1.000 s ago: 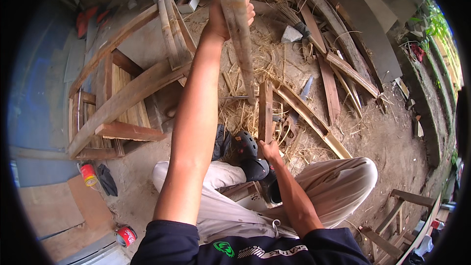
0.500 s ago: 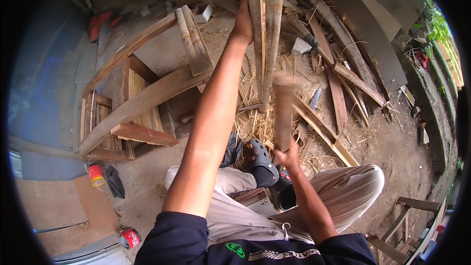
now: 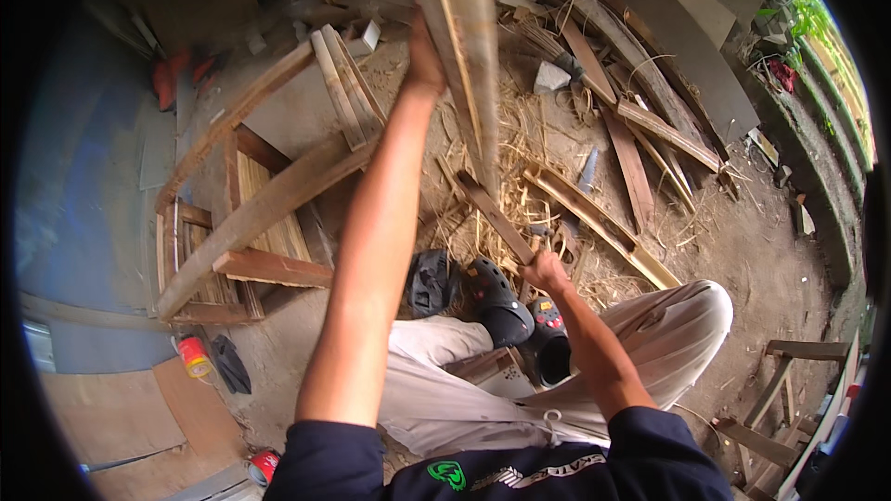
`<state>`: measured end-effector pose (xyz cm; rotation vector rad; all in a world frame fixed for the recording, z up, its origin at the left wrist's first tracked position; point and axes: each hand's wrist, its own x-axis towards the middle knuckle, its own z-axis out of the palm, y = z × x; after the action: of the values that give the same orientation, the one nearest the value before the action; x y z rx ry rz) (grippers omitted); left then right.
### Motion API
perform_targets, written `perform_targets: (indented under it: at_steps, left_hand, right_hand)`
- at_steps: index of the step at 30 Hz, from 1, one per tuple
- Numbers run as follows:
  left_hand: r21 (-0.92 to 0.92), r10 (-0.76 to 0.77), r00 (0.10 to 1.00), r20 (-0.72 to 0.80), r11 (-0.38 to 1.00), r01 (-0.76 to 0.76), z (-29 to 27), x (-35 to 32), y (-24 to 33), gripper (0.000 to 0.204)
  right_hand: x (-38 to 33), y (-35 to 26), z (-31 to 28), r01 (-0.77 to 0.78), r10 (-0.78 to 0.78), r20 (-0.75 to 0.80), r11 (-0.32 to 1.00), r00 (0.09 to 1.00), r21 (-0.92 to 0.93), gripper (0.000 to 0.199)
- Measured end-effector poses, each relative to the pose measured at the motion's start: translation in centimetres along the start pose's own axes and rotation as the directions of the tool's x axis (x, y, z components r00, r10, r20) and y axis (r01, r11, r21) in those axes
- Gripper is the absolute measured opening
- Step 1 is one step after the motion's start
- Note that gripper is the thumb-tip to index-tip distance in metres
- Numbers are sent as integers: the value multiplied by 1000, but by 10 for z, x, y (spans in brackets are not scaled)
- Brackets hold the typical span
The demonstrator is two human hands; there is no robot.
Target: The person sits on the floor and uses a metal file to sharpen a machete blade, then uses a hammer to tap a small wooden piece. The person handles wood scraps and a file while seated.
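Observation:
An upright bamboo pole (image 3: 469,56) rises past the top edge, with a long pale split down its length. My left hand (image 3: 425,60) grips its left side, the fingers partly hidden behind it. My right hand (image 3: 546,271) is closed round a flat, brown, machete-like tool (image 3: 497,213), which slants up and left. The tool's far end lies at the pole's lower part; whether it touches cannot be made out. Pale shavings (image 3: 478,237) cover the ground around the pole's foot, just beyond my dark clogs (image 3: 501,301).
A wooden frame (image 3: 269,195) lies at the left. A split bamboo length (image 3: 603,223), a saw (image 3: 587,172) and a pile of boards (image 3: 631,158) lie to the right. A black bag (image 3: 432,283) is beside my feet. Red cans (image 3: 193,355) stand at lower left.
My right hand has swung the tool from upright to a leftward slant, its far end now at the pole. The pole's top has tilted left with my left hand still on it.

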<state>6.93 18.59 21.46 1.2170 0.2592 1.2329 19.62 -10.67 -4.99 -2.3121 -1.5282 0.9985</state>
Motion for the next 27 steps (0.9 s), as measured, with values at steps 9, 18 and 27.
perform_targets:
  at_steps: [9, 18, 27]
  left_hand:
    - [-31, 51, 999, -9, 998, -52, 17, -2, -9, 46]
    - [-68, -25, 996, -80, 998, 20, 16, 11, -8, 46]
    - [-79, 40, 999, -3, 996, -40, 15, 46, -33, 51]
  right_hand:
    - [15, 24, 17, 22, -31, -70, 991, 997, -134, 51]
    - [12, 36, -11, -3, -17, -91, 977, 996, -215, 43]
    - [16, 81, 8, 125, -132, -65, 987, 989, -103, 39]
